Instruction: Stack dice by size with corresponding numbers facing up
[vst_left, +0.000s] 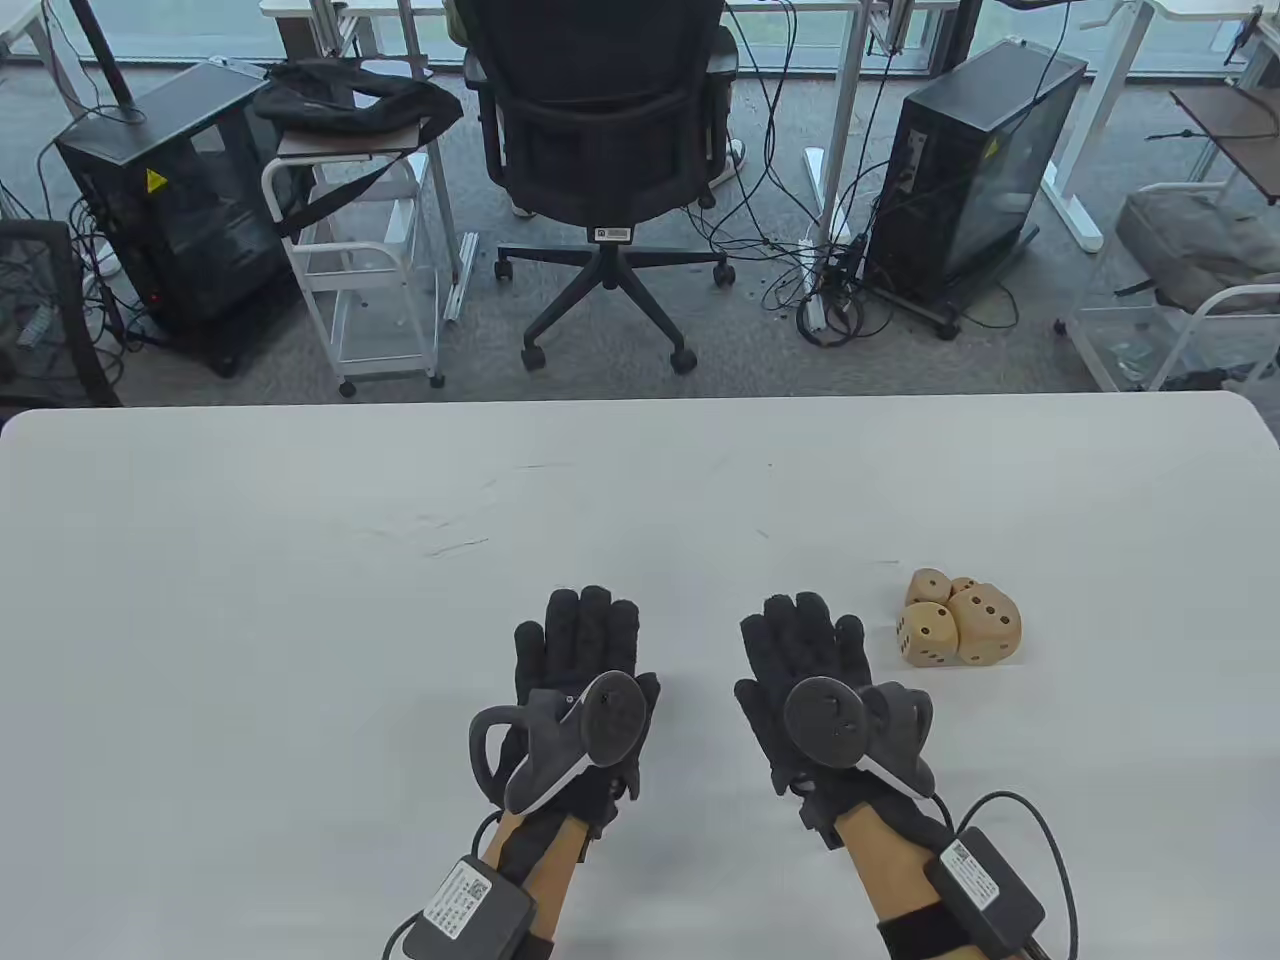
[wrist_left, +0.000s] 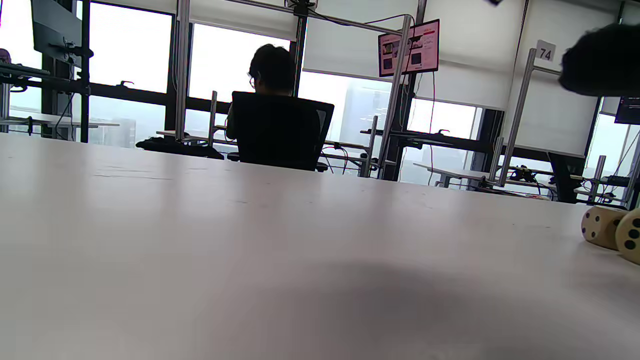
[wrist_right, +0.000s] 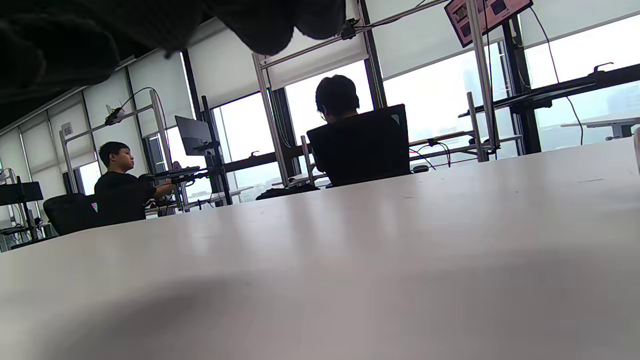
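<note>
Counter (vst_left: 300, 600), white and bare at its left. Left hand (vst_left: 580, 690) lies palm down near the front edge, fingers spread flat, its grip holding nothing. Right hand (vst_left: 815, 690) lies just beside it, likewise flat and empty. Wooden dice (vst_left: 962, 620) sit in a tight cluster on the counter, near the right hand's outer side but apart from it, unstacked.
</note>
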